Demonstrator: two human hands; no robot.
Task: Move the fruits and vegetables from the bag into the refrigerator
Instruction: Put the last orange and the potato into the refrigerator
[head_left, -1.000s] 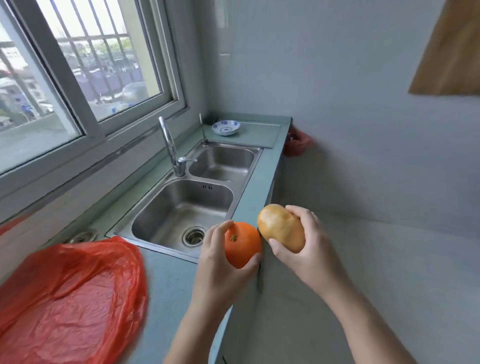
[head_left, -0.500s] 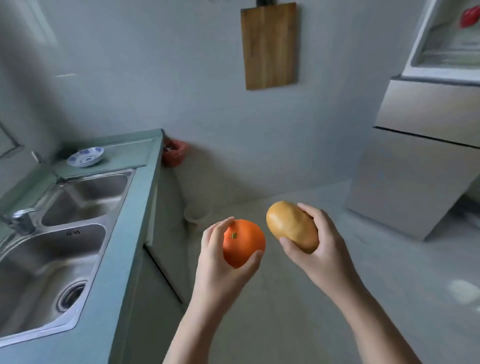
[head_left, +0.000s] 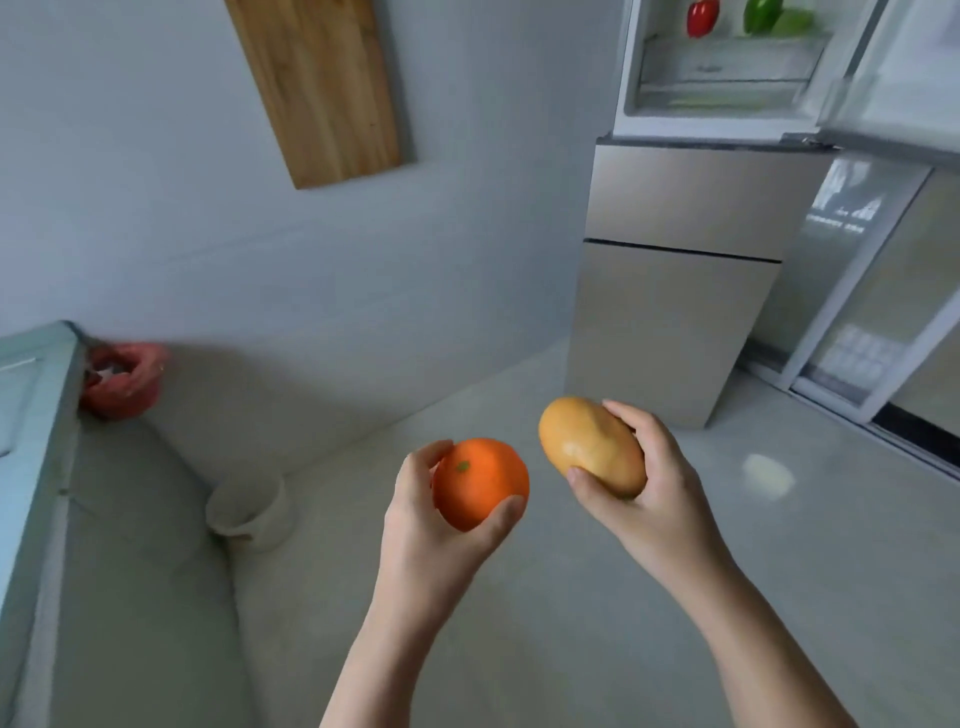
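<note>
My left hand (head_left: 431, 525) grips an orange (head_left: 480, 483) with a small green stem mark, held up at the centre of the view. Just to its right, my right hand (head_left: 649, 493) holds a yellow-brown potato (head_left: 592, 447). The two are close but apart. The refrigerator (head_left: 675, 291) stands at the upper right, its top compartment (head_left: 722, 78) open. A red pepper (head_left: 702, 18) and a green pepper (head_left: 761, 14) sit on a shelf inside. The bag is out of view.
The green counter's end (head_left: 36, 415) is at the left with a red bag (head_left: 122, 379) hanging beside it. A white pot (head_left: 249, 506) stands on the floor by the cabinet. A wooden cutting board (head_left: 322, 88) hangs on the wall. Glass sliding doors (head_left: 857, 291) are at the right.
The view has swung right, away from the sink and the red bag on the counter, toward the open refrigerator. Both hands still hold the orange and the potato in front of me.
</note>
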